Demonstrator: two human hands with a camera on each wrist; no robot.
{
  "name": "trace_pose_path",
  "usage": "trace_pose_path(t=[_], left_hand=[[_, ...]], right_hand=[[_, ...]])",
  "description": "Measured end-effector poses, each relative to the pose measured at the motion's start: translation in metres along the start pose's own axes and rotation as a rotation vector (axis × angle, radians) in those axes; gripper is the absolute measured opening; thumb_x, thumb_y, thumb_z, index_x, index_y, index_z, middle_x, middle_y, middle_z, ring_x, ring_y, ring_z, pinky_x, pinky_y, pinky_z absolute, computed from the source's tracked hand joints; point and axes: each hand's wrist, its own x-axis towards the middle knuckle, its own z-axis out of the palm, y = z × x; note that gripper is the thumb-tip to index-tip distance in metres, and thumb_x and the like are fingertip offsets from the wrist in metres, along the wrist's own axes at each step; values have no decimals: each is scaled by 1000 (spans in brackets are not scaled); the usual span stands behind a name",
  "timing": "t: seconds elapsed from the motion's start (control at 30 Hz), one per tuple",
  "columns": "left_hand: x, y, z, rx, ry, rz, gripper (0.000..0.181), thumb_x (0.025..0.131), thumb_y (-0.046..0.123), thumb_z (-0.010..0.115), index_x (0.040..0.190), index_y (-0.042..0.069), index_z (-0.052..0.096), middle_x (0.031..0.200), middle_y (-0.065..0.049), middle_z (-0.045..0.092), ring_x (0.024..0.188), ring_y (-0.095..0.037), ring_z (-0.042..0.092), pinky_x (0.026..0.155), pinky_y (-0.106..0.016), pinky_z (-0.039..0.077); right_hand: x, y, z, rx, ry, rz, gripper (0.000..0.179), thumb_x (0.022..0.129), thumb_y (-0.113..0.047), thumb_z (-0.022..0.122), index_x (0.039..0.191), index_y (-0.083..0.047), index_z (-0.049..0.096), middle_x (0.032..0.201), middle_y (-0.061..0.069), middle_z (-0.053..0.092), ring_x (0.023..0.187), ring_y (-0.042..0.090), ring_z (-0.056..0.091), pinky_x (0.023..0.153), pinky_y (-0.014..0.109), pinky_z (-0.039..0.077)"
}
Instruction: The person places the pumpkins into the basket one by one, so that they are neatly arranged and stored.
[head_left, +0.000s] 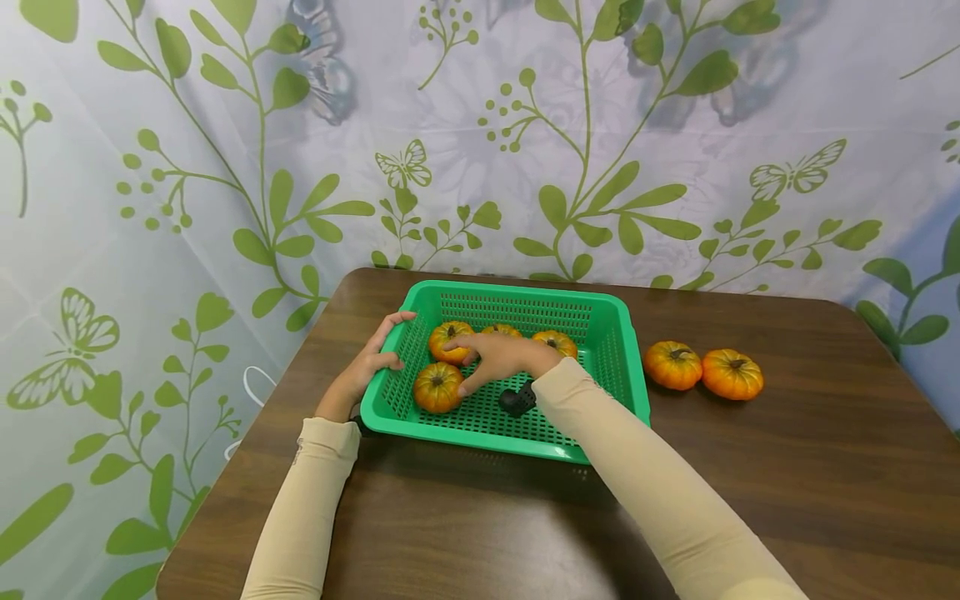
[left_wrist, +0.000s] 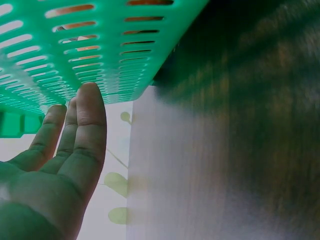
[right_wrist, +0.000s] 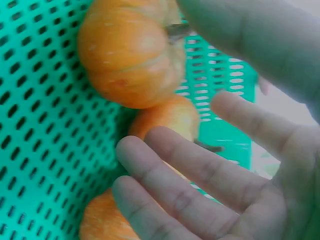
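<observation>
A green plastic basket (head_left: 517, 448) with slotted walls stands on the table, holding several small orange pumpkins. My left hand (head_left: 363, 375) grips its left rim, with some fingers (left_wrist: 90, 125) along the outside of the wall. Inside the basket, my right hand (head_left: 498, 357) hovers over the pumpkins, fingers spread and holding nothing. Its thumb is close to the front-left pumpkin (head_left: 437, 388), and its fingertips are over the back-left pumpkin (head_left: 448, 348). Another pumpkin (head_left: 555, 340) sits behind the right wrist. One at the back (head_left: 501, 330) is partly hidden by the right hand.
To the right of the basket, two more pumpkins, one nearer (head_left: 672, 367) and one farther right (head_left: 732, 375), lie side by side on the brown wooden table (head_left: 817, 467). A patterned curtain (head_left: 480, 192) hangs behind. A white cable (head_left: 255, 383) shows past the left edge.
</observation>
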Motion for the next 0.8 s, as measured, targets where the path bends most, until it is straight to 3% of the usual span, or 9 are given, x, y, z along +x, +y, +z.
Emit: trace_pose_path(t=[0.2, 0.47, 0.7, 0.8], left_hand=[[0, 0, 0, -4, -7, 8, 85, 82, 0, 47, 163, 1, 23, 169, -26, 18, 135, -48, 39, 91, -35, 50], [1, 0, 0, -3, -12, 13, 85, 82, 0, 47, 163, 0, 22, 170, -26, 17, 138, -49, 37, 92, -34, 50], [2, -1, 0, 1, -1, 9, 86, 81, 2, 48, 163, 1, 22, 169, -28, 19, 140, -50, 37, 95, -35, 49], [1, -1, 0, 6, 2, 3, 86, 81, 2, 48, 163, 1, 23, 170, -26, 18, 141, -49, 37, 95, -36, 49]], right_hand=[[-9, -3, -5, 62, 1, -17, 74, 101, -19, 76, 166, -7, 42, 159, 25, 50, 134, 36, 63, 110, 44, 52], [-24, -4, -10, 149, 39, -64, 71, 101, -18, 77, 164, -7, 46, 153, 24, 56, 131, 39, 63, 107, 45, 54], [-42, -2, -16, 240, 79, -168, 71, 102, -14, 74, 164, -1, 42, 150, 27, 57, 140, 47, 55, 114, 51, 48], [-49, 1, -17, 277, 106, -212, 68, 102, -13, 73, 163, -2, 44, 150, 28, 57, 139, 44, 57, 115, 51, 48]])
